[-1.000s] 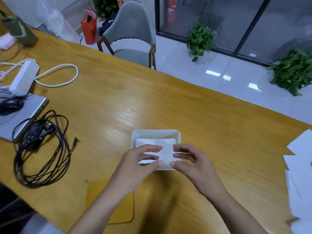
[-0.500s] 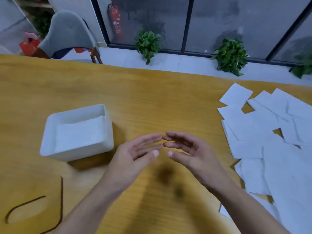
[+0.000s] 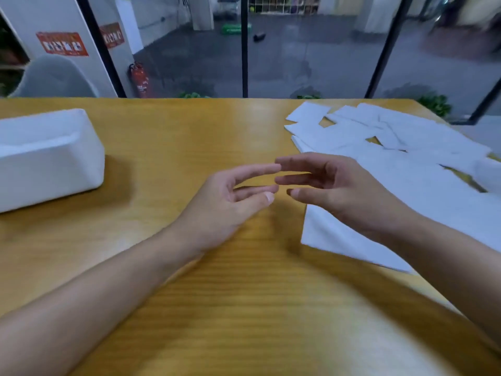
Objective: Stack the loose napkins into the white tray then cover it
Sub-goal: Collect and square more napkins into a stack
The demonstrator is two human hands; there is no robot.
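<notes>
both hands are off the white tray (image 3: 51,169) now & over to the right, by the loose napkins (image 3: 406,147). vs a sec ago, when they're pressing a napkin flat inside it, the tray now sits at far left of the table (image 3: 244,294), well apart from them. left hand (image 3: 225,207) & right hand (image 3: 339,194) hover empty, fingers loosely extended, tips nearly meeting, gripping nothing. right hand is above the edge of the nearest napkin, left over bare wood. imo: one napkin is in & the next pickup is starting. most of the pile's still out, so stacking is early & covering far off. no lid clearly visible.
</notes>
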